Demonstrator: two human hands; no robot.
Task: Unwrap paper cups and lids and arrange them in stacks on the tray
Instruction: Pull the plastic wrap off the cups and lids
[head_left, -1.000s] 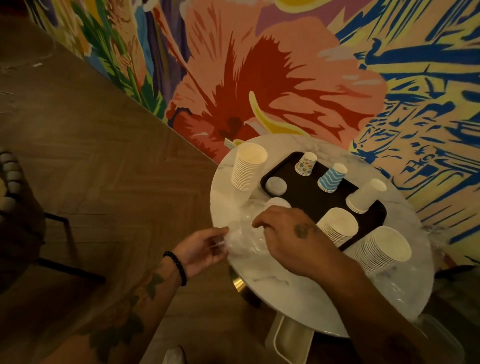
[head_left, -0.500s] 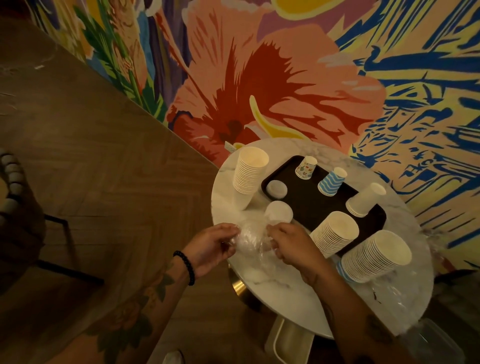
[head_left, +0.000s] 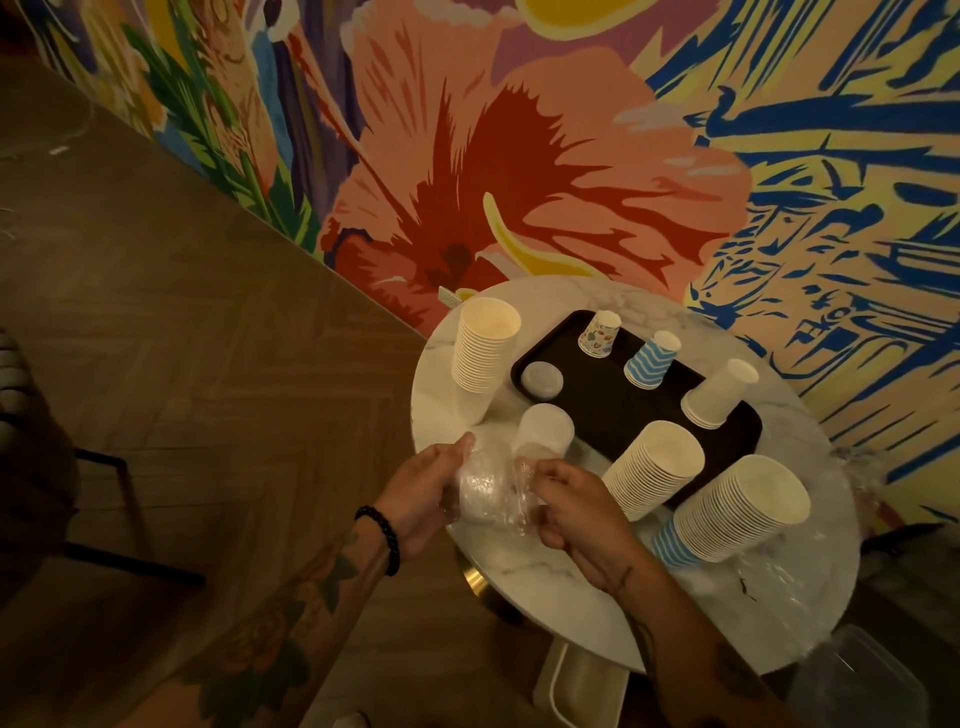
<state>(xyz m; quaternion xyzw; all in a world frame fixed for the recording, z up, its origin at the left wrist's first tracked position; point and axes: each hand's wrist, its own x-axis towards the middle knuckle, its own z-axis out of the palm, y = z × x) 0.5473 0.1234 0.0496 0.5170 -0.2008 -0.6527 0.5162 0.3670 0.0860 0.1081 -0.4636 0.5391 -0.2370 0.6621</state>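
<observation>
Two hands working a clear wrapper at the tabletop (head_left: 545, 587) edge.
The left hand (head_left: 426, 488) and right hand (head_left: 576, 514) both curl their fingers round the crinkled plastic wrapper (head_left: 488, 491), just before the white lid stack (head_left: 545, 428) beside the black tray (head_left: 597, 410).

Six lots of cups, two of lids, one tray

Three tall stacks: left stack (head_left: 484, 349), middle stack (head_left: 652, 470), right stack (head_left: 737, 512). Three upturned on the tray (head_left: 592, 410): patterned cup (head_left: 599, 333), blue cup (head_left: 650, 359), short white stack (head_left: 718, 393). Two lid piles: upper pile (head_left: 542, 380), lower pile (head_left: 545, 431). One plastic wrap (head_left: 485, 491).
</observation>
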